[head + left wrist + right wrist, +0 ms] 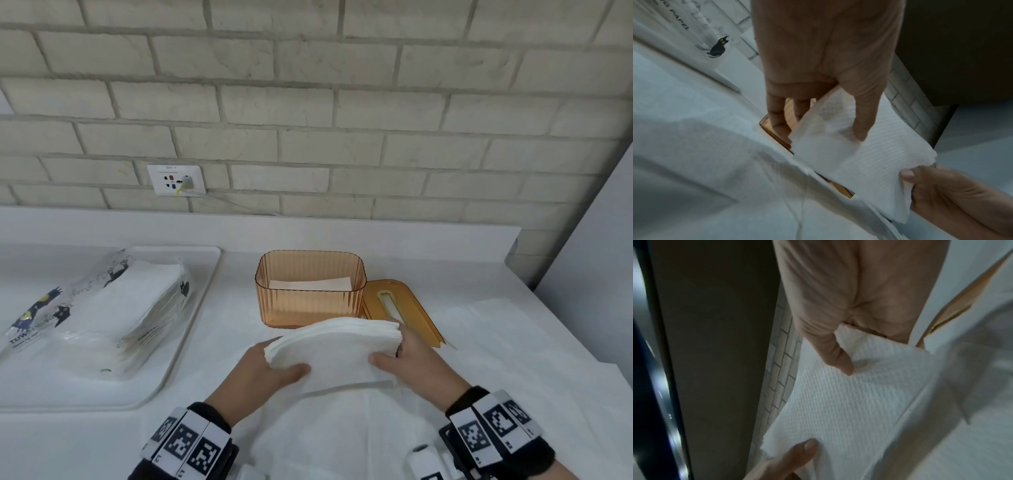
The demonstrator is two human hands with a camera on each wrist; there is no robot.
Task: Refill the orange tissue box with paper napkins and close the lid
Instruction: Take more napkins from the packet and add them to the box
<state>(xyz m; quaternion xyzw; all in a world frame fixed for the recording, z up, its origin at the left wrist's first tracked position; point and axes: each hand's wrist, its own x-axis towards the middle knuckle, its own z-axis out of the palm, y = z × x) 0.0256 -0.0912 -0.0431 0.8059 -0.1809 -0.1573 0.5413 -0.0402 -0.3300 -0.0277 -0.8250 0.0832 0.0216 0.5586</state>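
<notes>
White counter, brick wall behind. Nearest: left hand and right hand each clamp an end of one stack of paper napkins, thumbs on top. Just beyond, orange tissue box stands open; its lid lies alongside, right. Far left: opened napkin pack on a tray

Bright, even head view, edges bowed; dim, soft, blurred wrist views.
</notes>
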